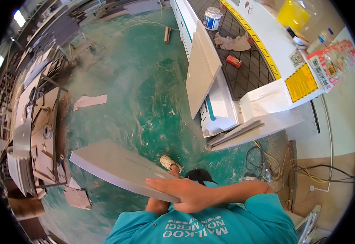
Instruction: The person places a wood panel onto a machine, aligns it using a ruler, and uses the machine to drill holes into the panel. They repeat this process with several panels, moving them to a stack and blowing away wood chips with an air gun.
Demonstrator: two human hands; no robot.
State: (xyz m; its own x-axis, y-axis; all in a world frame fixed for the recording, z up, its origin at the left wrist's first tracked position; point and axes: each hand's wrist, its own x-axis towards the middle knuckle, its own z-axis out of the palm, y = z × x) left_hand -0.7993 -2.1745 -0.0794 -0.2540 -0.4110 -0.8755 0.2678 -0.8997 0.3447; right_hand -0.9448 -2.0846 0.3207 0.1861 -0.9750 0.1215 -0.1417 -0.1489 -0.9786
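Note:
A thick pale grey panel (118, 162), seemingly a stack of boards or one deep slab, is held tilted in front of my body, its long pale edge toward me. My right hand (187, 193) is closed on the near right corner, fingers laid across the top face and the thumb at the edge. My left forearm (158, 206) passes beneath the panel; the left hand itself is hidden by it. Below, a cream clog (170, 163) on my foot shows on the green floor beyond the panel's corner.
To the right stands a white machine (263, 99) with a dark bed, boards (202, 69) leaning on its side. A white tub (212, 18) and red box (234, 61) rest on it. Cables (267, 162) lie at right. Racks of panels (23, 134) line the left; scraps (90, 101) lie on the floor.

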